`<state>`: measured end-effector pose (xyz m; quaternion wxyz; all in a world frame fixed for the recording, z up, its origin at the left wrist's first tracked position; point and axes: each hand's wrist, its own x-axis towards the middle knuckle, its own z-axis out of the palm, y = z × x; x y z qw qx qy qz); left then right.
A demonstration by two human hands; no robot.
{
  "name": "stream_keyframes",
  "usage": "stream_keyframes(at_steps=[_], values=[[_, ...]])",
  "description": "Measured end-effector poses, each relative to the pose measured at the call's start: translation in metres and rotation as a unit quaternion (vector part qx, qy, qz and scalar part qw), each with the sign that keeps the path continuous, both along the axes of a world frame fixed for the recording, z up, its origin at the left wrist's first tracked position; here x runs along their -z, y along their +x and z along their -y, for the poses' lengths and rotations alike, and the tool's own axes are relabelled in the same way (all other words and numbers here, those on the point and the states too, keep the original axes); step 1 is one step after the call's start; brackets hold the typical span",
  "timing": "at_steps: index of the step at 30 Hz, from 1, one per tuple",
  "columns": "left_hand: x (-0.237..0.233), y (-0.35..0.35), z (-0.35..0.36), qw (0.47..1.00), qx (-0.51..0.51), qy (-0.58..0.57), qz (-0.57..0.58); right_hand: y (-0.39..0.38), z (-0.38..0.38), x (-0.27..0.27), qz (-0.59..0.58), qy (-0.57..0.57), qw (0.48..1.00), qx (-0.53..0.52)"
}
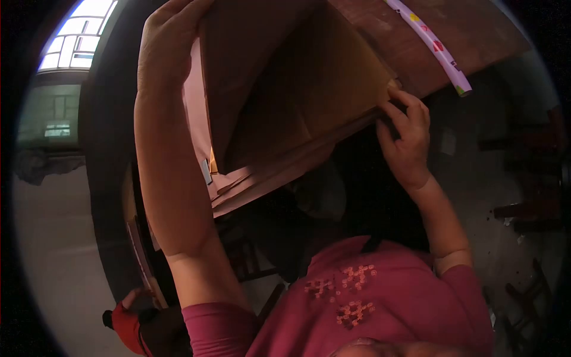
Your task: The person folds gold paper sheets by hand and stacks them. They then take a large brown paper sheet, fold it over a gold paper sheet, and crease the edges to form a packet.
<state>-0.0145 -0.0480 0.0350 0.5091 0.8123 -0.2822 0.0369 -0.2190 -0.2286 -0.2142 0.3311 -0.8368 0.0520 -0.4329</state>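
A large brown cardboard piece (315, 83) like an open box or folder stands tilted at the top centre, its inside in shadow. Pink sheets (262, 187) lie beneath it and stick out along its near and left edges. My left hand (172, 30) reaches up to the far left part of the cardboard, its fingertips cut off by the frame's top or hidden. At the right corner of the cardboard, my right hand (407, 134) pinches the edge between thumb and fingers.
A rolled patterned pink sheet (431, 44) lies on the reddish-brown table (476, 35) at the top right. Another person in red (129, 330) is at the lower left. Dark wooden stools (526, 211) stand on the floor at the right. A window is at the upper left.
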Motion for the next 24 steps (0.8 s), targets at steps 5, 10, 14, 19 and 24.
stream_keyframes(at_steps=[5, 10, 14, 19, 24], values=[[0.001, -0.012, -0.005, 1.0, -0.009, 0.0, 0.011, 0.001, -0.002, -0.003, -0.002, 0.003, 1.0, -0.008], [0.006, -0.012, 0.0, 1.0, -0.007, -0.003, 0.009, -0.002, -0.001, -0.003, -0.026, 0.0, 1.0, -0.01], [0.008, -0.011, 0.0, 1.0, -0.003, -0.004, 0.007, -0.003, 0.001, 0.002, -0.028, -0.01, 1.0, -0.004], [0.004, 0.002, -0.006, 1.0, 0.005, -0.001, 0.003, -0.003, 0.003, 0.003, -0.032, -0.008, 0.999, -0.006], [0.006, -0.002, -0.006, 1.0, 0.013, 0.003, 0.003, -0.002, 0.006, 0.006, -0.023, -0.007, 1.0, -0.008]])
